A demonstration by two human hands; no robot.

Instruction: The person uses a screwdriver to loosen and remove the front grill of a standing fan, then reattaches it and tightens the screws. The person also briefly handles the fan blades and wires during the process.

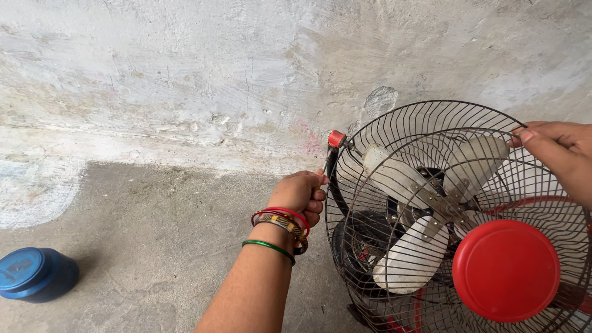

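A fan with a dark wire guard, pale blades and a round red centre cap fills the lower right of the head view. My left hand, with red, gold and green bangles on the wrist, is closed on the guard's left rim just below a small red clip. My right hand pinches the front guard's upper right rim with its fingertips. The front guard sits tilted away from the rear guard.
A blue lidded jar lies on the grey concrete floor at the lower left. A rough whitewashed wall stands behind the fan.
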